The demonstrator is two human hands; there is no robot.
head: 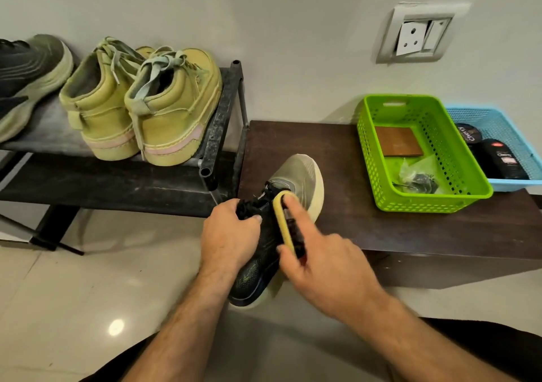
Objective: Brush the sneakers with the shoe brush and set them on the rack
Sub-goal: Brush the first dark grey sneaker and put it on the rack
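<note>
Right-hand fingers (pixel 293 208) curl around a yellow-backed shoe brush (pixel 284 220), index finger laid along its top, pressing it to the side of a dark sneaker (pixel 258 267). The left hand (pixel 228 235) grips the sneaker at its laces, the toe resting on a dark wooden surface (pixel 366 229). On the rack (pixel 217 123) to the left stand two tan sneakers (pixel 140 103). A green basket (pixel 422 153) sits to the right.
</note>
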